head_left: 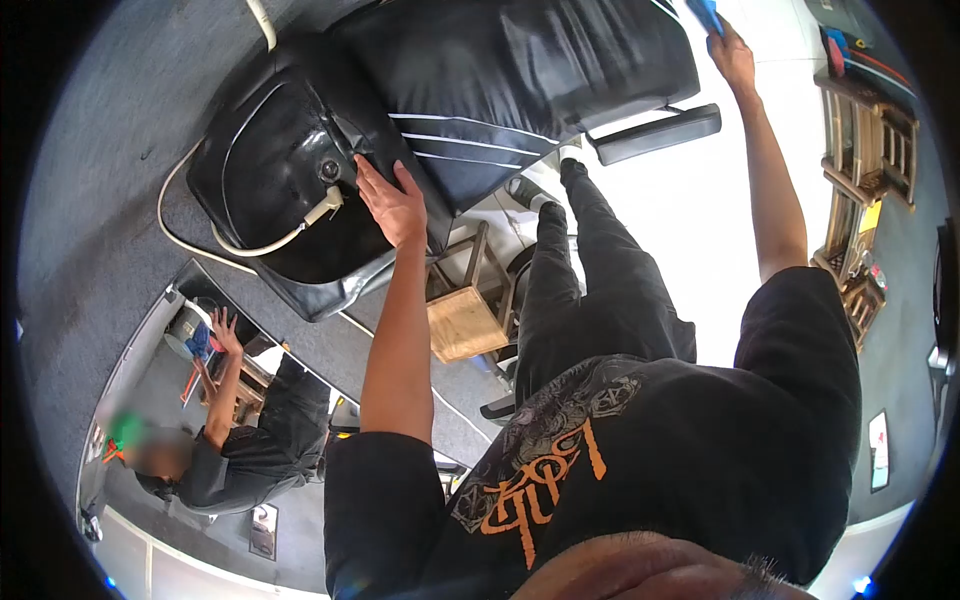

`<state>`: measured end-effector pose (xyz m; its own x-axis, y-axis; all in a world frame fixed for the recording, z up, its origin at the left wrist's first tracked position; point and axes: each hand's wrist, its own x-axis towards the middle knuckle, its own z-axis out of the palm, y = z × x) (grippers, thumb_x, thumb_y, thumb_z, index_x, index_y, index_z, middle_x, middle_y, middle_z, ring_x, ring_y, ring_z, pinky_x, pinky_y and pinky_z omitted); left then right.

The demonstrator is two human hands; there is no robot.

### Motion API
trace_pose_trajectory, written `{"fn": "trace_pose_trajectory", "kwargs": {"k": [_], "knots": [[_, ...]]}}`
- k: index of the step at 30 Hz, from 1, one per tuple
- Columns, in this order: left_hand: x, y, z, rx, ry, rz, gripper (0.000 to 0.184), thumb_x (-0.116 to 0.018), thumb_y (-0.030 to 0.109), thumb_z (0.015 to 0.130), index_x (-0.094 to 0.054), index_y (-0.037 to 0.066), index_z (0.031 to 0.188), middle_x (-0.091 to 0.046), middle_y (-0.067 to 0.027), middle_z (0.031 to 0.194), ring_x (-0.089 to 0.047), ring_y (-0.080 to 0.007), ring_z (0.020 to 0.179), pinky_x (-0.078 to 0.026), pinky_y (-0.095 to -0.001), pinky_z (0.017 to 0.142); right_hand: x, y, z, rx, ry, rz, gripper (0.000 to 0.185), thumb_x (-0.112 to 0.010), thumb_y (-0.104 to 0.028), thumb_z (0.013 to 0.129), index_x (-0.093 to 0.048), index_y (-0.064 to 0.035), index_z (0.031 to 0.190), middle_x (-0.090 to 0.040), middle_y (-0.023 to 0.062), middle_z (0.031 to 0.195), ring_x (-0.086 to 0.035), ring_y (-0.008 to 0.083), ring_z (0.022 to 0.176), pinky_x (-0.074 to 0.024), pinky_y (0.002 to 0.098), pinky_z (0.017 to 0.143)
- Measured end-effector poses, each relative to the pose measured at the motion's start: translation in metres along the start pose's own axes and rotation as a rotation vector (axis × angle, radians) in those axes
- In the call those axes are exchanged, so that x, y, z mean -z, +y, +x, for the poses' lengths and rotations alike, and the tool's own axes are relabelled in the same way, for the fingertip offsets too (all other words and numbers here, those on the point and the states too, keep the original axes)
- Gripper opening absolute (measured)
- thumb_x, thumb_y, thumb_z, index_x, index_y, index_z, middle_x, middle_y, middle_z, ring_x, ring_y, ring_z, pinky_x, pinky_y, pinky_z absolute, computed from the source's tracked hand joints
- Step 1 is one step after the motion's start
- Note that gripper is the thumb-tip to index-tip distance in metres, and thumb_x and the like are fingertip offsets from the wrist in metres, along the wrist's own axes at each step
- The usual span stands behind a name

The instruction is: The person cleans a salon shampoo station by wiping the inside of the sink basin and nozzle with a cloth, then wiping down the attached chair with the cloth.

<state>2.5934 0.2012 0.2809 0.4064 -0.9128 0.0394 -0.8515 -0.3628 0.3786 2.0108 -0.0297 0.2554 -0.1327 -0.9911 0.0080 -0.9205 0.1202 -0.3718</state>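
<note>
My left hand hovers over or touches the inner edge of a black shampoo basin, with its fingers stretched out and nothing in it. Whether it makes contact I cannot tell. In the basin, beside the drain, lies a cream hand shower on its hose. Up at the top right, my right hand is closed on a blue cloth, partly cut off by the frame's edge. Between the hands stretches the black padded seat of the wash chair, with white stripes.
A padded armrest juts from the seat's side. Under the basin is a wooden stool. On the left a mirror reflects a person with raised hands. Wooden racks line the right side. A cream hose loops around the basin.
</note>
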Motion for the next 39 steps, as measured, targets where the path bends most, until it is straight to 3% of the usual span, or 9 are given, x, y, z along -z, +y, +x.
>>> {"fn": "trace_pose_trajectory", "kwargs": {"k": [3, 7, 10, 11, 13, 17, 27, 34, 39], "knots": [[-0.001, 0.000, 0.001, -0.012, -0.002, -0.018, 0.069, -0.057, 0.032, 0.103, -0.031, -0.004, 0.156, -0.051, -0.0316, 0.136, -0.053, -0.0494, 0.123, -0.045, -0.0525, 0.105, -0.071, 0.074, 0.011, 0.369, 0.199, -0.107, 0.041, -0.056, -0.029, 0.098, -0.063, -0.0125, 0.136, -0.069, 0.0259, 0.121, -0.064, 0.0461, 0.113, -0.0533, 0.0525, 0.097], [-0.001, -0.001, 0.001, -0.030, 0.001, 0.005, 0.069, -0.056, 0.033, 0.104, -0.031, -0.004, 0.156, -0.048, -0.0330, 0.141, -0.051, -0.0506, 0.126, -0.045, -0.0529, 0.106, -0.178, 0.080, -0.037, -0.410, -0.535, -0.209, 0.054, -0.052, -0.037, 0.100, -0.052, -0.0086, 0.146, -0.055, 0.0310, 0.142, -0.062, 0.0459, 0.122, -0.0482, 0.0502, 0.107], [-0.002, 0.001, 0.001, -0.011, -0.015, 0.017, 0.069, -0.056, 0.033, 0.104, -0.031, -0.004, 0.156, -0.046, -0.0338, 0.144, -0.050, -0.0511, 0.129, -0.044, -0.0530, 0.108, -0.285, 0.002, -0.123, -0.879, -0.091, 0.059, 0.077, -0.043, -0.037, 0.103, -0.022, 0.0168, 0.153, -0.041, 0.0428, 0.149, -0.040, 0.0560, 0.141, -0.0321, 0.0578, 0.120], [-0.002, 0.001, 0.002, -0.002, -0.021, 0.016, 0.069, -0.056, 0.033, 0.104, -0.031, -0.004, 0.156, -0.046, -0.0341, 0.145, -0.049, -0.0512, 0.130, -0.044, -0.0531, 0.108, -0.278, -0.032, -0.136, -0.570, -0.675, -0.253, 0.084, -0.045, -0.033, 0.102, -0.009, 0.0250, 0.151, -0.036, 0.0438, 0.151, -0.032, 0.0581, 0.145, -0.0267, 0.0617, 0.122], [-0.001, 0.004, 0.005, -0.009, -0.012, 0.015, 0.068, -0.058, 0.028, 0.103, -0.031, -0.006, 0.155, -0.048, -0.0333, 0.141, -0.051, -0.0496, 0.127, -0.044, -0.0521, 0.107, -0.289, -0.111, -0.175, -0.665, -0.511, -0.257, 0.091, -0.054, -0.029, 0.098, -0.003, 0.0217, 0.153, -0.049, 0.0384, 0.145, -0.051, 0.0540, 0.134, -0.0292, 0.0602, 0.121], [0.001, 0.005, 0.004, 0.015, -0.027, -0.036, 0.069, -0.056, 0.033, 0.104, -0.031, -0.004, 0.156, -0.046, -0.0342, 0.144, -0.049, -0.0512, 0.130, -0.044, -0.0532, 0.108, -0.266, -0.193, -0.225, -0.652, -0.634, 0.077, 0.045, -0.048, -0.019, 0.099, -0.047, 0.0102, 0.134, -0.066, 0.0334, 0.124, -0.069, 0.0439, 0.112, -0.0555, 0.0538, 0.096], [0.001, 0.004, 0.004, -0.029, 0.000, 0.001, 0.066, -0.059, 0.025, 0.103, -0.033, -0.008, 0.154, -0.049, -0.0324, 0.141, -0.051, -0.0485, 0.127, -0.043, -0.0527, 0.108, -0.179, -0.189, -0.227, -0.626, -1.086, 1.046, 0.023, -0.062, -0.019, 0.092, -0.071, -0.0048, 0.107, -0.067, 0.0033, 0.089, -0.058, 0.0127, 0.081, -0.0452, 0.0323, 0.071], [0.000, 0.000, 0.004, -0.015, -0.002, -0.034, 0.068, -0.058, 0.030, 0.104, -0.031, -0.003, 0.156, -0.048, -0.0343, 0.140, -0.050, -0.0517, 0.127, -0.043, -0.0545, 0.108, -0.139, -0.020, -0.084, -0.413, -0.377, 0.084, 0.035, -0.055, -0.025, 0.092, -0.072, -0.0053, 0.115, -0.071, 0.0284, 0.112, -0.068, 0.0487, 0.105, -0.0538, 0.0528, 0.090], [0.001, 0.001, 0.005, 0.000, -0.017, -0.019, 0.068, -0.058, 0.029, 0.103, -0.031, -0.004, 0.156, -0.049, -0.0337, 0.140, -0.051, -0.0514, 0.126, -0.043, -0.0542, 0.107, -0.157, 0.005, -0.019, 0.271, 0.171, -0.326, 0.052, -0.052, -0.021, 0.095, -0.051, -0.0189, 0.147, -0.064, 0.0193, 0.136, -0.062, 0.0408, 0.123, -0.0539, 0.0526, 0.097]]}}
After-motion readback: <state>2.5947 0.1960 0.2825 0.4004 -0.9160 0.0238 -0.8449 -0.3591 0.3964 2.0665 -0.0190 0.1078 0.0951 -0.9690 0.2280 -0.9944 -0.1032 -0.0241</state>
